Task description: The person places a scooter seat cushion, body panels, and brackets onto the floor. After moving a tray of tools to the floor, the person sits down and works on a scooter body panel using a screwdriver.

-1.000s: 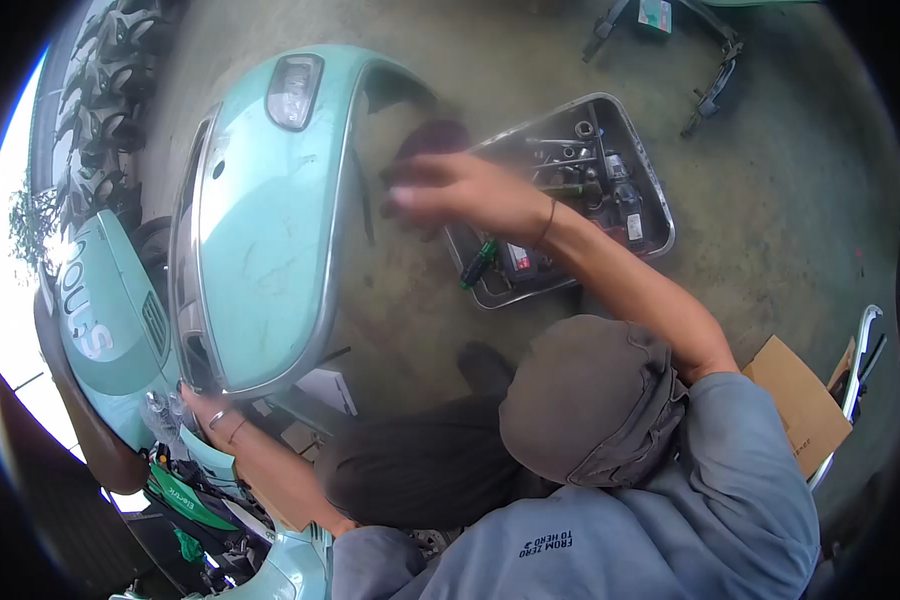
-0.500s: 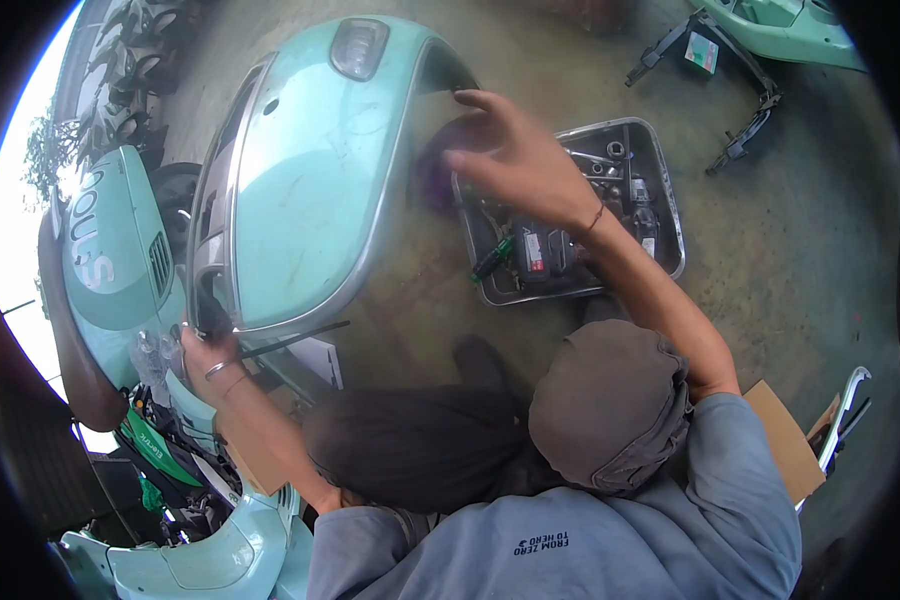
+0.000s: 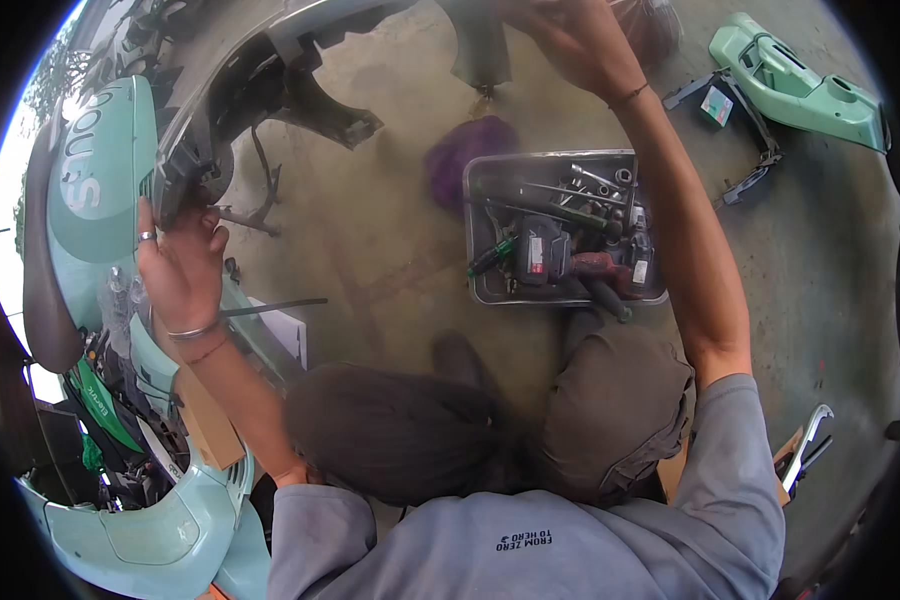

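The body panel [image 3: 290, 75] is tipped up at the top left, with its dark, ribbed underside showing. My left hand [image 3: 185, 262] is closed on its near left end, fingers partly hidden behind it. At the top edge of the view, my right hand [image 3: 570, 45] grips the panel's far end, and some of its fingertips are cut off or hidden. Below the panel, a purple cloth [image 3: 470, 155] lies on the floor. Beside it, the metal tray [image 3: 570, 298] holds wrenches, a green-handled tool [image 3: 492, 257] and a black battery pack [image 3: 543, 250].
A teal scooter with a brown seat [image 3: 50, 250] stands at the left. Another teal body part [image 3: 800, 95] and a dark bracket [image 3: 760, 135] lie at the upper right. Cardboard [image 3: 208, 420] is by my left forearm. My knees are below the tray.
The panel has turned from its glossy teal outside to its dark underside and moved up. My right hand has gone from open above the tray to the panel's far end.
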`<state>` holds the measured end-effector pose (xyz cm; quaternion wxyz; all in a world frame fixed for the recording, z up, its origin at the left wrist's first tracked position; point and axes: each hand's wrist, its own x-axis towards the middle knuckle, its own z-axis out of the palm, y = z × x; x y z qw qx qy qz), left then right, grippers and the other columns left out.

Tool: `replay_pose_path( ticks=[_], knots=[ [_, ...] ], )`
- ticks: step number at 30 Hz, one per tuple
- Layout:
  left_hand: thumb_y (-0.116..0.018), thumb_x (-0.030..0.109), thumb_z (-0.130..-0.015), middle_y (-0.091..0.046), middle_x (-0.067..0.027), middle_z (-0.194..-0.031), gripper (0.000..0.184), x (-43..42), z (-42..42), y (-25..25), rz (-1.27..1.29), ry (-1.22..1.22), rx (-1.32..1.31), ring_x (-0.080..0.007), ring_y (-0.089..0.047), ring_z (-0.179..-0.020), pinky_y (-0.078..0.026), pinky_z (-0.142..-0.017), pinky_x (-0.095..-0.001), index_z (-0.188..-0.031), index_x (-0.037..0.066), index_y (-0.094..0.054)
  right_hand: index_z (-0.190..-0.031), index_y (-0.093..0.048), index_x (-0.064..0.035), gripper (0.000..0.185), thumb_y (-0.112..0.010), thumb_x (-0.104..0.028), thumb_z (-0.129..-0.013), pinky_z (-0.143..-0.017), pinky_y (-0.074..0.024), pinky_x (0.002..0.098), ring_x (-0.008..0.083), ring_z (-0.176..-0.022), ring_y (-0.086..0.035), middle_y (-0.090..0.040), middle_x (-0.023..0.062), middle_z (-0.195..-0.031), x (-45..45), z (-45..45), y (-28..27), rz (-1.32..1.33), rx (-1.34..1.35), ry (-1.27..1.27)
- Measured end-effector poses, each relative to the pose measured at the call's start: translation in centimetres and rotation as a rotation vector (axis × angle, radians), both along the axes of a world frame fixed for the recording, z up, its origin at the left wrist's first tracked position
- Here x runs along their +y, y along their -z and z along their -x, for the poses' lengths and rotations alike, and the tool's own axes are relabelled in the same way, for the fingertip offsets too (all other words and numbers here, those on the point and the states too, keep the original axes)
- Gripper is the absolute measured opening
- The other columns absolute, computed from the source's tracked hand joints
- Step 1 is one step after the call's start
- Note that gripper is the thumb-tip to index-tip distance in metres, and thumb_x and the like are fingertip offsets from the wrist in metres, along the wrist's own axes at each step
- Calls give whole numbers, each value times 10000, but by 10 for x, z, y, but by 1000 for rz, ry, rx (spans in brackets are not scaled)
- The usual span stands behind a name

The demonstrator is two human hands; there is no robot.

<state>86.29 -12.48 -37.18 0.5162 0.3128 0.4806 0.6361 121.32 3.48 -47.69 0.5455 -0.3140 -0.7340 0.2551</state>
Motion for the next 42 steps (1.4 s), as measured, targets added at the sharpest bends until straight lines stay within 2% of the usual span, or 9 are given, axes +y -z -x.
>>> replay_pose_path(
  ticks=[5,11,12,13,16,25,34,38,42],
  knots=[
    [-342,633,-902,-627,-84,-780,710,4,-14,-3,262,-142,701,-138,-523,-615,-369,-551,-226,-1044,-25,-570,-1297,-415,-4,561,-637,-295,-873,-810,-482,326,220,-970,-587,-582,147,-1086,47,-2,-6,173,36,-10],
    [-675,467,-808,-557,-10,-689,458,5,-18,-8,67,-612,1427,-115,-471,-575,-371,-545,-227,-937,33,-607,-1263,-465,-7,489,-631,-249,-871,-765,-493,329,185,-896,-610,-623,132,-985,50,10,-5,-18,95,30],
    [-694,455,-788,-566,-15,-737,457,11,-27,-12,-255,-635,1653,-130,-499,-622,-399,-568,-251,-948,36,-603,-1314,-459,-138,576,-658,-369,-825,-880,-457,407,326,-1054,-583,-596,177,-1131,51,4,-2,32,-66,133],
    [-714,442,-768,-575,-20,-785,461,15,-36,-16,-586,-650,1860,-145,-526,-669,-427,-592,-276,-960,39,-599,-1323,-428,-84,591,-617,-400,-861,-857,-471,409,321,-1060,-597,-607,192,-1126,52,6,-3,1,-43,87],
    [-735,432,-723,-593,-34,-877,477,56,-62,-28,-894,-648,1914,-208,-578,-783,-474,-662,-343,-1006,74,-596,-1323,-426,-81,581,-615,-385,-865,-848,-476,398,309,-1058,-599,-605,186,-1126,63,7,4,123,-47,81],
    [-723,336,-722,-650,-54,-991,404,81,-42,-24,-459,-548,2034,-279,-638,-762,-509,-656,-376,-1071,159,-624,-1260,-486,-33,536,-600,-386,-872,-824,-486,340,267,-975,-632,-630,183,-1075,44,-3,28,218,-142,216],
    [-690,337,-796,-665,-58,-1005,342,80,6,-28,-495,-416,2144,-252,-655,-849,-517,-684,-327,-1075,148,-638,-1199,-546,-65,512,-649,-365,-797,-987,-368,416,347,-1197,-422,-489,188,-1245,-46,-30,220,548,-824,225],
    [-684,337,-802,-664,-65,-1018,347,85,2,-29,-497,-420,2128,-250,-657,-861,-515,-717,-326,-1094,156,-637,-1179,-551,-66,467,-640,-310,-792,-982,-358,437,354,-1173,-418,-486,178,-1217,-85,-79,246,580,-725,801],
    [-676,381,-797,-662,-48,-1041,366,92,-9,-28,-406,-424,2118,-238,-654,-886,-513,-728,-326,-1110,196,-637,-1170,-563,-21,491,-650,-309,-782,-959,-401,418,361,-1135,-505,-548,217,-1193,-118,-137,250,1034,-677,807]
  ],
)
